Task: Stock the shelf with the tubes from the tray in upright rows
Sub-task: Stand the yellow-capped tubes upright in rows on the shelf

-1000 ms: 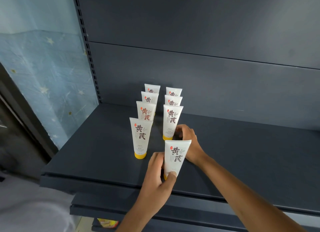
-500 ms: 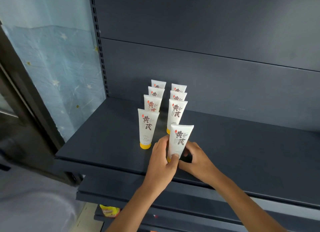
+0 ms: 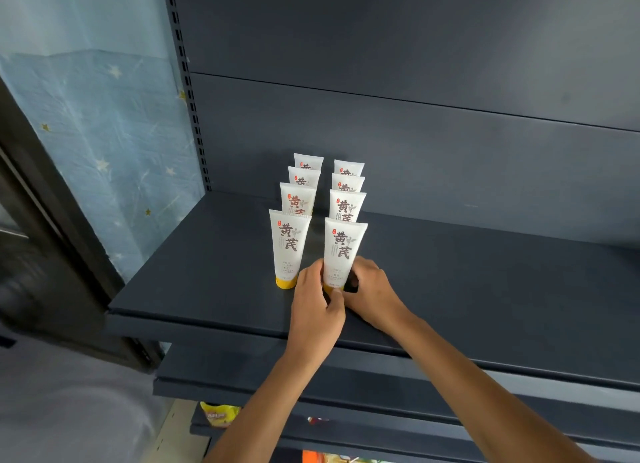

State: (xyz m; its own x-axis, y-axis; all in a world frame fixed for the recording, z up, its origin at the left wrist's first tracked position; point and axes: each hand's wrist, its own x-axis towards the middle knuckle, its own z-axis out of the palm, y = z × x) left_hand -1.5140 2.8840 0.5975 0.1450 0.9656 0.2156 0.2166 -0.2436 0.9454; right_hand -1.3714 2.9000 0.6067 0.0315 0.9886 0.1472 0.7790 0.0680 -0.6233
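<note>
**Both hands on the front right tube**

The left hand point(image 3: 317, 310) and right hand point(image 3: 375, 298) pinch the base of the front right tube point(image 3: 343, 254), upright near the shelf point(image 3: 207, 272) front edge. Just beside it stands the front left tube point(image 3: 289, 246). Behind them, two rows of tubes point(image 3: 327, 185) run toward the back panel point(image 3: 450, 157).

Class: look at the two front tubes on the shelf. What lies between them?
In the head view, only bare shelf shows between the left front tube and the right front tube; low down, the left hand reaches into that gap.
</note>
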